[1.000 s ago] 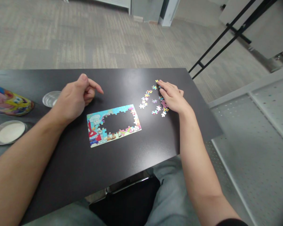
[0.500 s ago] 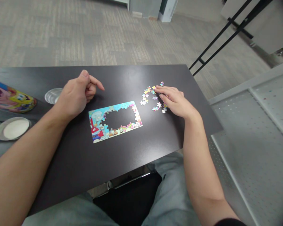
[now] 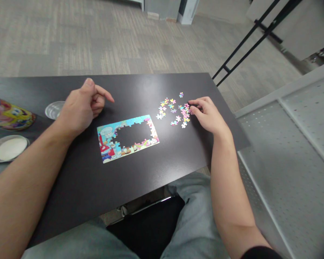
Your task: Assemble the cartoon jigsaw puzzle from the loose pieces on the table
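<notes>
A jigsaw puzzle lies flat on the dark table, its outer frame joined around a bare middle. To its right is a scattered group of small loose puzzle pieces in yellow, pink and blue. My right hand is at the right edge of these pieces, thumb and index fingertips apart and touching or close to the nearest ones. My left hand rests beyond the puzzle's left corner, index finger stretched out and the other fingers loosely curled, holding nothing.
Partly behind my left hand stands a clear round container. At the far left are a colourful cartoon-printed can and a round tin with a pale inside. A grey perforated panel stands beside the table on the right.
My right hand has drawn back to the right off the loose pieces, uncovering several it was hiding. My left hand keeps its place by the puzzle. The view has shifted slightly.
</notes>
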Action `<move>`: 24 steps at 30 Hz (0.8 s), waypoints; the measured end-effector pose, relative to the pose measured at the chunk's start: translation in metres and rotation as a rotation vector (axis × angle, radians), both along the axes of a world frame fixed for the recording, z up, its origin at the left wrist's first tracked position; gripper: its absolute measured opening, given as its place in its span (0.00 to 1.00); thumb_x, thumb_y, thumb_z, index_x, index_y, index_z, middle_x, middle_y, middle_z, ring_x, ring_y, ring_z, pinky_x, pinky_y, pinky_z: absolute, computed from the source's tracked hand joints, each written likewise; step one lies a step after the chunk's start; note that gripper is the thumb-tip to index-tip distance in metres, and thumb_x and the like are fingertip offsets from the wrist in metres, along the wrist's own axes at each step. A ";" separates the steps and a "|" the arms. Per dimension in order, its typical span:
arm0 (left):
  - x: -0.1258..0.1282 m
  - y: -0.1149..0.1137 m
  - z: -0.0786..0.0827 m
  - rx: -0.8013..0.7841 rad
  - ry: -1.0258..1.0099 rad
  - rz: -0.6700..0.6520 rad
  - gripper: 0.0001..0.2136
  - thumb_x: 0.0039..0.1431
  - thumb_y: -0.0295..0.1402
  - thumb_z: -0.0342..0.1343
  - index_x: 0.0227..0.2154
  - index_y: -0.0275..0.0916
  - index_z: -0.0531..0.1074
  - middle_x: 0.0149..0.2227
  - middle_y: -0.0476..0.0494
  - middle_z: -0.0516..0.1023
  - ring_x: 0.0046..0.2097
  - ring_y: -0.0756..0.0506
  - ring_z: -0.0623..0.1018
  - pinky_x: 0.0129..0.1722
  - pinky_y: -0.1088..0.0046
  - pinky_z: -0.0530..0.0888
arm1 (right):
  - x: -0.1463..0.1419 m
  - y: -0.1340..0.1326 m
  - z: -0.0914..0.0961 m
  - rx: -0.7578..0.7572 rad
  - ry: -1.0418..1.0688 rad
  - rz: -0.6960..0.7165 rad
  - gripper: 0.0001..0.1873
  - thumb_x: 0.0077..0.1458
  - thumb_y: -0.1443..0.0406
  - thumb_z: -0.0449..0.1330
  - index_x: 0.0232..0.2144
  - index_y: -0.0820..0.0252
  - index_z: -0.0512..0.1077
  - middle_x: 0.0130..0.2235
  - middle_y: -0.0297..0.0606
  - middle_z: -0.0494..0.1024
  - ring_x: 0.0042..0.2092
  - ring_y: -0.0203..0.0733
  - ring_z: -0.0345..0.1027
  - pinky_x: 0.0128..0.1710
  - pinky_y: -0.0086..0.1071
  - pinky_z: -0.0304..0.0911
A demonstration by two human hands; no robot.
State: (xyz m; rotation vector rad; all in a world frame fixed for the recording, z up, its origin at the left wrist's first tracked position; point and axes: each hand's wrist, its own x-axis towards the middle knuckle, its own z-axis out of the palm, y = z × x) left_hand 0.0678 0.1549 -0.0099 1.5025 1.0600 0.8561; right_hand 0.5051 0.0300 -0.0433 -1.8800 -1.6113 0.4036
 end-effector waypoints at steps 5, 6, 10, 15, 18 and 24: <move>0.003 0.002 0.006 -0.005 0.007 -0.002 0.36 0.68 0.80 0.63 0.34 0.49 0.80 0.22 0.56 0.52 0.24 0.46 0.49 0.25 0.57 0.47 | 0.017 -0.009 0.003 0.105 0.052 -0.108 0.16 0.71 0.54 0.70 0.55 0.47 0.92 0.53 0.43 0.94 0.46 0.53 0.83 0.55 0.53 0.82; 0.004 0.002 0.006 -0.002 0.011 -0.004 0.35 0.69 0.79 0.62 0.34 0.49 0.80 0.22 0.56 0.52 0.24 0.46 0.48 0.24 0.57 0.47 | 0.019 -0.011 0.004 0.110 0.067 -0.129 0.16 0.69 0.53 0.71 0.54 0.48 0.92 0.50 0.42 0.94 0.43 0.52 0.81 0.52 0.51 0.81; 0.004 0.002 0.005 -0.004 0.009 -0.001 0.32 0.72 0.75 0.62 0.33 0.49 0.80 0.22 0.56 0.51 0.24 0.46 0.48 0.24 0.57 0.46 | 0.017 -0.016 0.005 0.062 0.106 -0.106 0.17 0.64 0.52 0.75 0.50 0.51 0.93 0.44 0.41 0.93 0.39 0.50 0.77 0.45 0.47 0.76; 0.001 0.004 0.001 -0.007 -0.003 -0.004 0.30 0.77 0.70 0.59 0.34 0.48 0.82 0.22 0.54 0.52 0.24 0.46 0.48 0.24 0.58 0.46 | 0.007 -0.018 0.010 0.033 0.100 -0.047 0.16 0.61 0.52 0.80 0.47 0.51 0.93 0.44 0.39 0.90 0.39 0.47 0.74 0.46 0.45 0.74; -0.001 0.006 -0.002 -0.010 -0.026 -0.016 0.30 0.79 0.68 0.59 0.34 0.47 0.82 0.22 0.55 0.52 0.24 0.46 0.48 0.24 0.59 0.46 | 0.004 -0.019 0.012 0.037 0.081 0.003 0.14 0.61 0.53 0.80 0.45 0.52 0.93 0.43 0.39 0.87 0.38 0.45 0.69 0.46 0.44 0.72; -0.002 0.015 -0.013 0.074 -0.057 -0.046 0.33 0.77 0.72 0.59 0.35 0.46 0.81 0.20 0.58 0.53 0.20 0.47 0.47 0.18 0.63 0.46 | 0.010 -0.022 0.017 -0.055 0.115 0.068 0.13 0.63 0.53 0.78 0.44 0.53 0.92 0.41 0.38 0.85 0.37 0.44 0.66 0.44 0.43 0.68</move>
